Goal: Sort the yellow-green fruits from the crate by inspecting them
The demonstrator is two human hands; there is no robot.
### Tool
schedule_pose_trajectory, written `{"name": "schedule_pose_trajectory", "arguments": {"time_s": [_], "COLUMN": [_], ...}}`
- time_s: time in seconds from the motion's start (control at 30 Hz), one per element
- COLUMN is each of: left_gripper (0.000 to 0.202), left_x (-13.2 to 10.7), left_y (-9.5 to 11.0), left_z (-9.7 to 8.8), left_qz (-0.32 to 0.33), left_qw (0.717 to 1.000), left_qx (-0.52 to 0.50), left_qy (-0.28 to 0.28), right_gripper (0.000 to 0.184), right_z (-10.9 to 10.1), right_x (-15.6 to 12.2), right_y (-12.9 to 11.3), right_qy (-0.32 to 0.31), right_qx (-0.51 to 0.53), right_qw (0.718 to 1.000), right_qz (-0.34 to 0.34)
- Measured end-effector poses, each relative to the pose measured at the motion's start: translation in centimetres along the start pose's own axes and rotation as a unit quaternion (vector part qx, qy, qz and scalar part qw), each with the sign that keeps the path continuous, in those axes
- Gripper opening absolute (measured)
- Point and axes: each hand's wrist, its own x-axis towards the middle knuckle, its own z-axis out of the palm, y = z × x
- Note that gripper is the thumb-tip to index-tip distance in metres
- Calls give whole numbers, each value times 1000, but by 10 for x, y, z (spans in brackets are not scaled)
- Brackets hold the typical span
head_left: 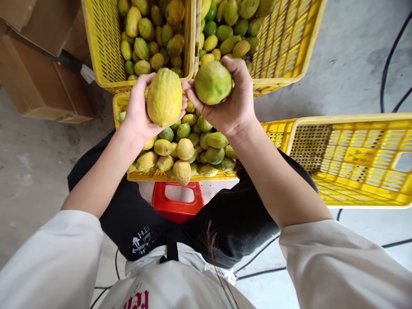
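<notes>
My left hand (141,105) is closed around a large, oval yellow citrus fruit (164,98) with a ribbed, bumpy skin. In my right hand (236,96) rests a rounder, green-yellow citrus fruit (213,83), gripped by the fingers and thumb. Both fruits are held up side by side, the hands almost touching between them. Below the hands, a yellow crate (154,176) between my knees is full of smaller yellow and green fruits (185,149). My fingers partly cover the backs of both held fruits.
Two more yellow crates with fruit stand ahead, one on the left (104,56) and one on the right (286,40). A yellow crate (360,156) lies at the right. A red stool (177,210), cardboard boxes (45,81) and black cables (386,64) are around.
</notes>
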Motion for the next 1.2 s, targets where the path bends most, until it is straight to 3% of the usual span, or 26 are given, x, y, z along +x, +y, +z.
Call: {"name": "schedule_pose_trajectory", "arguments": {"time_s": [0.07, 0.17, 0.33, 0.47, 0.5, 0.57, 0.7, 0.8, 0.93, 1.03, 1.2], "left_gripper": [47, 46, 58, 39, 33, 42, 48, 46, 50, 59, 45], "left_x": [0, 1, 3, 7, 8, 8, 5, 5, 7, 7, 6], "left_y": [-1, -1, 1, 3, 3, 4, 4, 2, 0, 0, 2], "left_z": [-1, -2, -2, -5, -5, -6, -6, -6, -6, -5, -3], "left_qz": [16, 37, 68, 35, 30, 31, 7, -15, 22, 42, 48], "left_qw": [999, 996, 993, 998, 998, 998, 997, 997, 992, 987, 996], "left_qx": [33, 77, 96, 53, 43, 41, 70, 71, 121, 150, 71], "left_qy": [-9, -30, -25, -19, -22, -31, -41, -16, -26, -32, -23], "right_gripper": [15, 34, 6, 7, 10, 24, 47, 39, 20, 23, 18], "right_z": [-1, 0, -2, -8, -9, -12, -17, -16, -7, -1, -4], "right_x": [0, 2, 12, 16, 16, 16, 19, 20, 12, 6, 12], "right_y": [0, -1, 2, 5, 6, 6, 6, 6, 5, 5, 6], "right_qy": [10, 22, 23, 19, 14, 4, -3, 14, 33, 42, 45], "right_qx": [-17, -37, -60, -28, -23, -40, -115, -144, -96, -47, -50], "right_qw": [1000, 999, 997, 999, 999, 999, 989, 986, 994, 998, 998], "right_qz": [-1, -10, -36, -25, -20, -27, -92, -85, -39, -5, -8]}}
